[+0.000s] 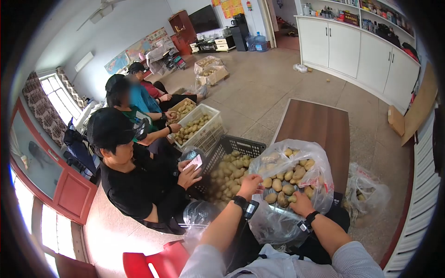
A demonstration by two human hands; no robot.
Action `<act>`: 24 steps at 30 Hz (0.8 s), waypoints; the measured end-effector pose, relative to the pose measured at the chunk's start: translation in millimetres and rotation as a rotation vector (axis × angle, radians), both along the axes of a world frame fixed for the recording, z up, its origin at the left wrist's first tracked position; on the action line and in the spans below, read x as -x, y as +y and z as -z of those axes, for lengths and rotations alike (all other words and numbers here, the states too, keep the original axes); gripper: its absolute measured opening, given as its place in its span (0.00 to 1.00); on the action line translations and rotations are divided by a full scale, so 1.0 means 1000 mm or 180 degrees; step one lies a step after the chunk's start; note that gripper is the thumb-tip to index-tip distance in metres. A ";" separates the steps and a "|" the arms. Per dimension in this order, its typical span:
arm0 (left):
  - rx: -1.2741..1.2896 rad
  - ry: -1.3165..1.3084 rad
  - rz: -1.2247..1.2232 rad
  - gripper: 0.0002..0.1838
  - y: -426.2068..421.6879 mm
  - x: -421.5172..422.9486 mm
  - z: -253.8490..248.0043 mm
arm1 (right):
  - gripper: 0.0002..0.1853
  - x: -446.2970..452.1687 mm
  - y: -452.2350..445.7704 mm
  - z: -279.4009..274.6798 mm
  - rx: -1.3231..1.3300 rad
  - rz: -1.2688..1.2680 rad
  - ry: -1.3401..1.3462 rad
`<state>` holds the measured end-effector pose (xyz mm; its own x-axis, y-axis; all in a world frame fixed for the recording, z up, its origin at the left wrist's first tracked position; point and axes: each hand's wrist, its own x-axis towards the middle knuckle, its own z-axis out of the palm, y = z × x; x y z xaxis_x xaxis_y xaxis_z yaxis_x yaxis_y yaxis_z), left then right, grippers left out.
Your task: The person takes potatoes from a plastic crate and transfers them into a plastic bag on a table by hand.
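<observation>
A clear plastic bag (pixel 320 160) lies wide open in front of me, with many potatoes (pixel 276 185) inside. My right hand (pixel 303 204) is at the near side of the potatoes, its fingers curled round a potato (pixel 292 199). At the bag's left edge is my left hand (pixel 251 185), its fingers bent and close to the plastic; what they hold, if anything, is too small to tell. Just left of it, a black crate (pixel 245 144) holds a large heap of potatoes. Both wrists wear dark bands with small devices.
A brown board or tabletop (pixel 315 134) extends behind the bag. Another bag (pixel 371 185) lies on the floor at right. A person in black holding a phone (pixel 193 163) sits at left. Further people sit by a white crate (pixel 208 136) of potatoes. A red stool (pixel 160 262) is at lower left.
</observation>
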<state>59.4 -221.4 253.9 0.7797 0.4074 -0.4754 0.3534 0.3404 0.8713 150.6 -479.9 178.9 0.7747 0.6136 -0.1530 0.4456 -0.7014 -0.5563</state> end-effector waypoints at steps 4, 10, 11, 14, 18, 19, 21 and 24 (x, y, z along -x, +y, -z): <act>-0.0370 0.0210 0.0511 0.22 -0.024 -0.003 -0.005 | 0.27 -0.006 0.009 0.006 -0.0727 -0.0047 0.0407; -0.0737 0.0259 0.0809 0.26 -0.040 0.001 -0.012 | 0.28 0.009 0.042 -0.033 -0.1560 -0.0421 0.0781; -0.0469 0.0395 0.1084 0.29 -0.040 0.002 -0.018 | 0.27 0.010 0.045 -0.037 -0.1641 -0.0649 0.0816; -0.0004 0.0466 0.1650 0.32 -0.036 -0.002 -0.012 | 0.23 0.017 0.047 -0.056 -0.1816 -0.0967 0.0945; 0.0539 0.0244 0.1683 0.32 -0.032 -0.003 -0.015 | 0.22 0.018 0.048 -0.053 -0.1515 -0.0594 0.0448; 0.0585 0.0178 0.1735 0.31 -0.030 -0.001 -0.014 | 0.22 0.019 0.050 -0.054 -0.1533 -0.0512 0.0457; 0.0638 0.0153 0.1704 0.30 -0.027 -0.002 -0.007 | 0.22 0.018 0.050 -0.049 -0.1617 -0.0404 0.0467; 0.0636 0.0088 0.1608 0.30 -0.025 -0.002 -0.007 | 0.20 0.007 0.038 -0.027 -0.1669 -0.0241 0.0546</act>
